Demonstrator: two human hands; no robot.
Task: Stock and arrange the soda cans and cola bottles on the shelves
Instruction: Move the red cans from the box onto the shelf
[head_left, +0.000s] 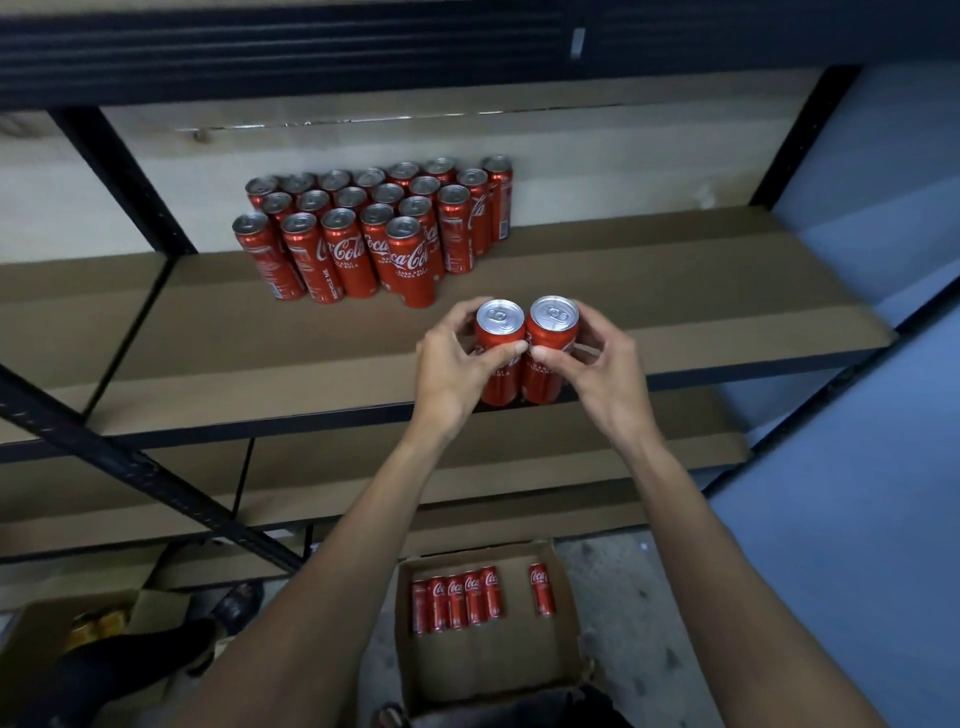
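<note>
Two slim red aluminium cola cans (500, 326) were upright, touching, at the front edge of the brown shelf (675, 291). A matching cluster (363, 234) stood at its back.

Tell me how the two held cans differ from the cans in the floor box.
The held cans stand upright, tops showing; the box cans lie on their sides. The held cans are gripped by the left hand and right hand, one each; the box cans lie loose in the cardboard box. The held cans touch; the box cans make a row of five plus one apart. Both are slim red Coca-Cola cans.
</note>
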